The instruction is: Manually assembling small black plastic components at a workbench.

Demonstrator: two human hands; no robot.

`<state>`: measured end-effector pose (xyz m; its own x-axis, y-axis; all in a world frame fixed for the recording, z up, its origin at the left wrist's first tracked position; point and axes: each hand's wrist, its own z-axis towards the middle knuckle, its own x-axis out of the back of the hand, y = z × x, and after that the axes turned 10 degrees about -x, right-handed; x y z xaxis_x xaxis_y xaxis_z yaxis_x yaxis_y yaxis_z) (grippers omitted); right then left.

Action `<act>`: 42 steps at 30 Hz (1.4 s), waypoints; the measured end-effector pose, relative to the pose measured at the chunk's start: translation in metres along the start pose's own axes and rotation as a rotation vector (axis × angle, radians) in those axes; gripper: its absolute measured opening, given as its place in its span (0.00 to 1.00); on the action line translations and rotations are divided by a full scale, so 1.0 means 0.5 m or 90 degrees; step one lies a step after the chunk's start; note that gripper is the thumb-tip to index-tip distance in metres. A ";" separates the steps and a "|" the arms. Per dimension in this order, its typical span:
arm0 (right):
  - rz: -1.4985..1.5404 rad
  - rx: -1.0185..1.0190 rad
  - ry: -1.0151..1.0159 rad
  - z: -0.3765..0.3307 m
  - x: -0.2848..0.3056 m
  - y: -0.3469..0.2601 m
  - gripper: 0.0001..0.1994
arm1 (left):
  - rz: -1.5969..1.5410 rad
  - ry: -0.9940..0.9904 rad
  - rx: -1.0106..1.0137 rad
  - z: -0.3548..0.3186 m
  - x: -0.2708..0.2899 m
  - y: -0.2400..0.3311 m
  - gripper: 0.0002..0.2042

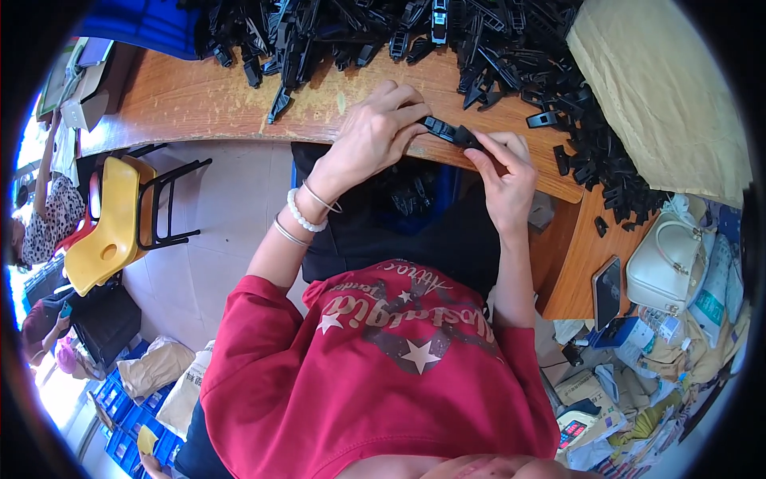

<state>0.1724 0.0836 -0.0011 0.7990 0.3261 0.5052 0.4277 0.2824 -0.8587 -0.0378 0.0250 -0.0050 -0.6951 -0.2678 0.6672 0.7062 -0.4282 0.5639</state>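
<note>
Black plastic clip [448, 132] pinched between left hand [373, 137] and right hand [505, 177], both grasping it at table edge [239, 128]; loose clip pile [495, 48] beyond.

Black plastic clip [448, 132], black parts pile [447, 40], orange-brown wood-grain counter [199, 100], yellow chair [108, 223], red shirt [375, 375] with silver stars, cream handbag [666, 259], white bead bracelet [303, 217].

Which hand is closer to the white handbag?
The right hand. It pinches the small black plastic part at the table edge, on the white handbag's side. The left hand holds the part's other end, farther from the bag.
</note>
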 end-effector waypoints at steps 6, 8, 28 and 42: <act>-0.055 0.098 0.013 0.024 -0.024 -0.009 0.12 | -0.011 -0.024 -0.077 0.011 -0.006 -0.006 0.12; -0.038 0.094 0.007 0.021 -0.025 -0.005 0.12 | -0.029 -0.028 -0.074 0.006 -0.002 -0.009 0.12; -0.242 0.177 0.101 0.059 0.011 0.006 0.13 | 0.279 0.068 0.006 0.010 -0.017 0.002 0.08; 0.615 -0.322 -0.108 0.027 0.029 -0.016 0.19 | -0.061 0.050 0.039 -0.023 0.004 0.024 0.10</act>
<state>0.1751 0.0982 0.0143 0.8378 0.3410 -0.4263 -0.1919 -0.5471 -0.8148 -0.0321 0.0095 -0.0025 -0.7661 -0.2957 0.5706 0.6417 -0.4017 0.6534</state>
